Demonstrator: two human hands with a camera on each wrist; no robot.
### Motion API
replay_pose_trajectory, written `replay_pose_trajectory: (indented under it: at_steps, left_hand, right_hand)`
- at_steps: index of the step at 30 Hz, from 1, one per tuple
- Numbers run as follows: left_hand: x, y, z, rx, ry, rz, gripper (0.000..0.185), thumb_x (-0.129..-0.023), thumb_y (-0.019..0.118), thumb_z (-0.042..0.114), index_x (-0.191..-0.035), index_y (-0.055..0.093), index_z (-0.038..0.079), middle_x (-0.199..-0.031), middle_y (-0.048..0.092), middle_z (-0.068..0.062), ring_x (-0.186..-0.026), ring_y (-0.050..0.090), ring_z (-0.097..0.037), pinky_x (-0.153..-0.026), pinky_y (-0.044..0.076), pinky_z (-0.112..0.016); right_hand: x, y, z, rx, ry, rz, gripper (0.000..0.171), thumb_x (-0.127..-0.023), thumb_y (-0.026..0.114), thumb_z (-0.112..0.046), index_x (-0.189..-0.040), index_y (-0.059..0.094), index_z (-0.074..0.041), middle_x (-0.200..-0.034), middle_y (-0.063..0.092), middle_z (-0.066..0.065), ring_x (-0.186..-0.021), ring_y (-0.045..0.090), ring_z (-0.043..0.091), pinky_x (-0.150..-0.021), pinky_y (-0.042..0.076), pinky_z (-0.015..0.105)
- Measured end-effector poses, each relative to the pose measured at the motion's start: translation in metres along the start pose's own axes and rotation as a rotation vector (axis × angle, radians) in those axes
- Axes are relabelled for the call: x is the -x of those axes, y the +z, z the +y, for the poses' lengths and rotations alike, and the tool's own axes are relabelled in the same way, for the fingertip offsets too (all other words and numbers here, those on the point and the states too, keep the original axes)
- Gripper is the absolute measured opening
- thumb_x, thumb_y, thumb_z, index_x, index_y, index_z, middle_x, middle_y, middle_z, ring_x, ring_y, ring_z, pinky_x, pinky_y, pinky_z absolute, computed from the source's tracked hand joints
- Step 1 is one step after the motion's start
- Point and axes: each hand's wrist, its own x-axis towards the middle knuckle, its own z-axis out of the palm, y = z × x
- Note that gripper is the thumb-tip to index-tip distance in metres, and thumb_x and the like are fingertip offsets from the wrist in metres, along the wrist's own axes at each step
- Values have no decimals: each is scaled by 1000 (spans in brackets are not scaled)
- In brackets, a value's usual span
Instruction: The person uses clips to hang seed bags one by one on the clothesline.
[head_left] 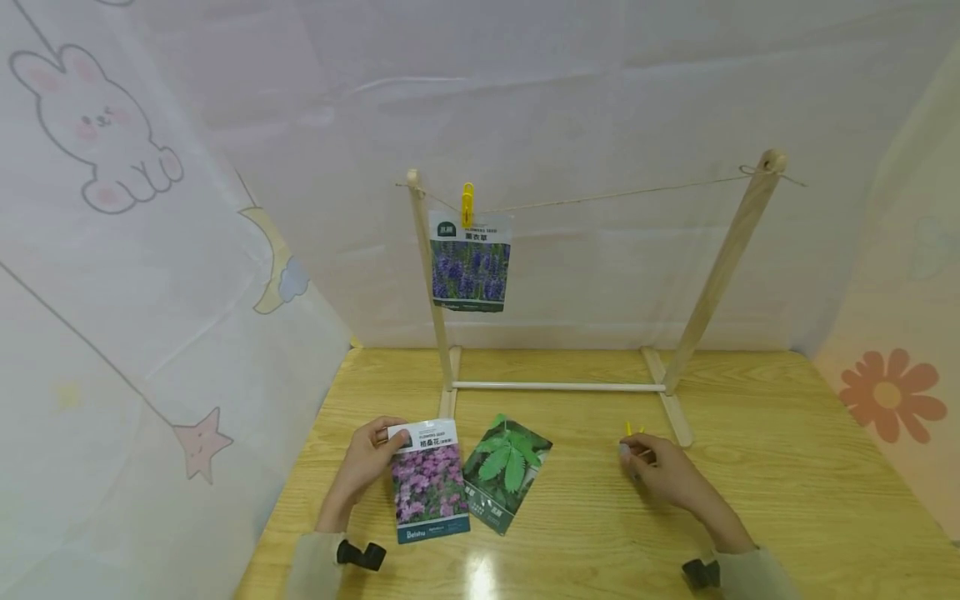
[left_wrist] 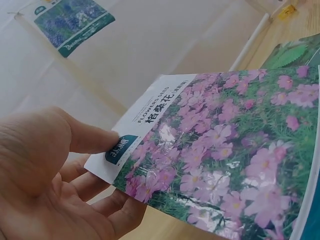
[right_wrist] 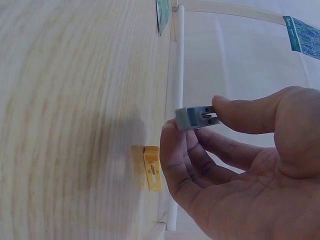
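Note:
My left hand (head_left: 371, 458) pinches a seed packet with pink flowers (head_left: 430, 483) by its upper left corner, thumb on the front. In the left wrist view the same pink-flower packet (left_wrist: 215, 150) tilts away from the palm, fingers behind it. Over on the right, my right hand (head_left: 663, 472) holds a small grey clothespin (right_wrist: 195, 117) between thumb and fingertips above the table. Just beyond those fingers a yellow clothespin (right_wrist: 152, 168) lies on the wood. A green-leaf packet (head_left: 506, 473) rests on the table beside the pink-flower one.
A wooden frame (head_left: 720, 275) stands at the back, with a string (head_left: 600, 199) tied between its posts. Near the left post, another yellow clothespin (head_left: 468, 204) clips a purple-flower packet (head_left: 471, 267) to the string. Printed cloth (head_left: 187, 317) surrounds the table (head_left: 585, 533).

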Motion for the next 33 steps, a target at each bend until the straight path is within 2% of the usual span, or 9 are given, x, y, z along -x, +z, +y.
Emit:
replay_pose_trajectory:
  at_steps: [2, 4, 6, 11, 14, 17, 19, 27, 33]
  left_hand:
    - [-1, 1, 1, -1, 5, 6, 27, -109, 62, 11, -130, 67, -4, -110, 79, -18, -86, 74, -15, -68, 56, -24]
    - [-2, 1, 3, -9, 8, 15, 26, -110, 60, 11, -130, 68, -3, -104, 78, -18, -72, 66, -11, -61, 51, -22]
    - [-2, 2, 5, -17, 17, 17, 25, -111, 58, 10, -131, 68, -3, -101, 78, -18, -69, 62, -9, -59, 49, -23]
    - [0, 6, 12, 6, 37, 26, 26, -111, 59, 11, -130, 67, -5, -97, 78, -14, -72, 66, -10, -63, 53, -25]
    - [1, 9, 16, 20, 51, 42, 26, -110, 60, 11, -131, 67, -3, -82, 71, -7, -58, 52, -7, -53, 43, -21]
    - [2, 12, 19, 13, 73, 52, 26, -110, 62, 12, -130, 68, -2, -66, 52, -1, -49, 29, -7, -46, 27, -20]
    - [2, 13, 21, 11, 80, 52, 24, -110, 62, 13, -130, 68, 0, -62, 46, 2, -46, 25, -6, -44, 25, -20]
    - [-1, 14, 36, -13, 145, 38, 27, -110, 62, 15, -131, 67, -1, -59, 46, 2, -43, 26, -5, -43, 25, -19]
    - [-4, 19, 48, -10, 174, 49, 27, -110, 64, 17, -130, 68, -1, -61, 49, 4, -44, 24, -4, -45, 27, -20]
  right_hand:
    - [1, -1, -2, -8, 3, 4, 36, -108, 64, -14, -133, 64, 12, -117, 72, 18, -100, 69, 25, -74, 59, 26]
    - [1, -2, -3, -9, -8, 4, 37, -109, 64, -15, -134, 64, 12, -118, 72, 18, -102, 69, 25, -74, 59, 27]
    - [1, -3, -4, -13, -20, 4, 38, -109, 63, -17, -135, 63, 12, -118, 72, 18, -102, 69, 25, -74, 59, 26]
    - [2, -4, -9, -16, -33, 53, 38, -108, 66, -16, -134, 63, 10, -115, 72, 14, -97, 68, 20, -71, 57, 24]
    - [3, -4, -14, -24, -35, 107, 37, -105, 70, -14, -134, 65, 8, -112, 72, 13, -95, 69, 20, -72, 58, 24]
    - [3, -6, -18, -24, -75, 155, 36, -103, 72, -11, -133, 65, 8, -109, 72, 12, -93, 69, 19, -73, 58, 23]
    - [3, -7, -20, -22, -107, 177, 35, -103, 72, -10, -132, 65, 8, -109, 72, 12, -92, 69, 18, -75, 59, 23]
    - [1, -13, -20, -24, -154, 206, 32, -104, 71, -13, -132, 68, 3, -109, 74, 10, -93, 68, 10, -77, 59, 24]
    - [2, -16, -23, -36, -158, 191, 34, -105, 71, -14, -134, 66, 2, -117, 73, 14, -100, 72, 21, -81, 60, 24]
